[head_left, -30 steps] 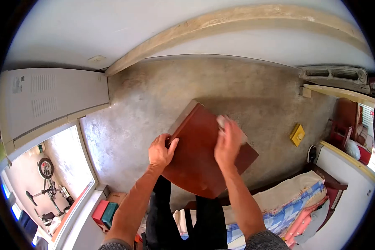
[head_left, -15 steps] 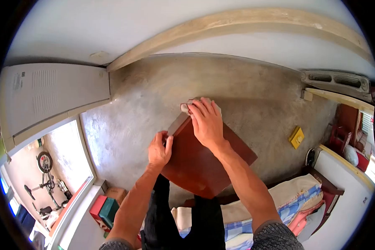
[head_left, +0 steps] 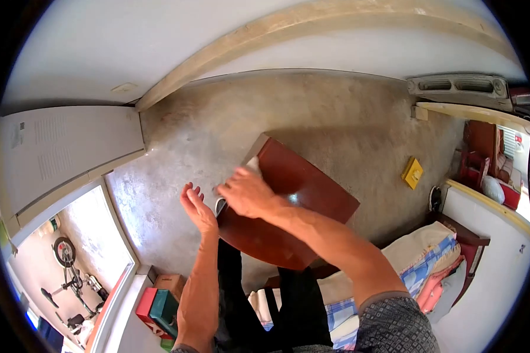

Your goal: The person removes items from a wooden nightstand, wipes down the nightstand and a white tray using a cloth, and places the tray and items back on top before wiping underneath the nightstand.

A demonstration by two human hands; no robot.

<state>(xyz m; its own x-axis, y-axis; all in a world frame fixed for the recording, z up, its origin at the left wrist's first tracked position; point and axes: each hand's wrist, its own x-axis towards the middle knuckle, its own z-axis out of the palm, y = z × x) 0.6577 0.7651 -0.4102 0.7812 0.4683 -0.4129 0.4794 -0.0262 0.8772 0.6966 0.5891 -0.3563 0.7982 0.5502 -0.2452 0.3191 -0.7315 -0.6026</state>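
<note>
A reddish-brown wooden piece [head_left: 303, 197] with a glossy flat face and a curved near edge stands in front of my legs. My right hand [head_left: 245, 191] is at its left edge, fingers curled on a pale cloth [head_left: 253, 165] that shows only in part. A curved metal handle [head_left: 219, 206] shows on the left side, beside my right fingers. My left hand [head_left: 199, 207] is raised just left of the wooden piece, apart from it, with its fingers parted and nothing in them.
A bed [head_left: 421, 247] with folded bedding lies at the lower right. Red and green boxes [head_left: 159, 309] stand lower left, below a window. A white cabinet [head_left: 70, 159] is at the left. On the floor at the right are a yellow object [head_left: 412, 172] and a dark shoe [head_left: 434, 199].
My right hand has moved from the top corner down to the left edge with the cloth. My left hand has let go of that edge and moved left.
</note>
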